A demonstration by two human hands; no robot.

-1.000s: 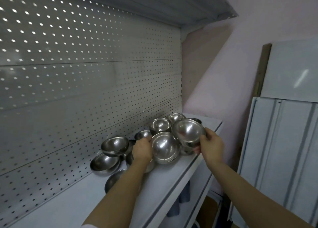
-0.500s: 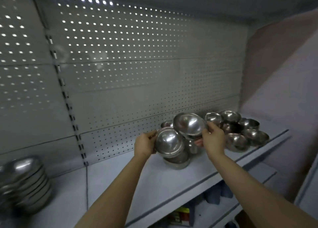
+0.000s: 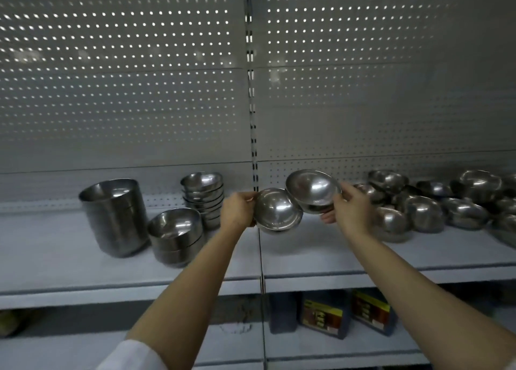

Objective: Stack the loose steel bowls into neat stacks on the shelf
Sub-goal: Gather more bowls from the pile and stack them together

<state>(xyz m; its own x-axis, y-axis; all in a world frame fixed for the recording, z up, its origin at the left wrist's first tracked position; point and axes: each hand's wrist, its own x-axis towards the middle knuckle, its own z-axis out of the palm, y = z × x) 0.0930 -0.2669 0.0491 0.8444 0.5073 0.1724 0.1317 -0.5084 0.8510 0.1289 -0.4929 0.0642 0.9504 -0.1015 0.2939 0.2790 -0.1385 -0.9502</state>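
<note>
Hands mid-shelf: left hand [image 3: 237, 212] clamped round polished steel bowl [image 3: 277, 210]; right hand [image 3: 353, 209] gripped second rounded bowl [image 3: 312, 191], rims touching.

Open shelf [image 3: 321, 258] under both hands, clear to the front edge; stacked bowls [image 3: 178, 230] block the left; loose bowls [image 3: 424, 213] crowd the right; pegboard [image 3: 363, 90] closes the back.
</note>
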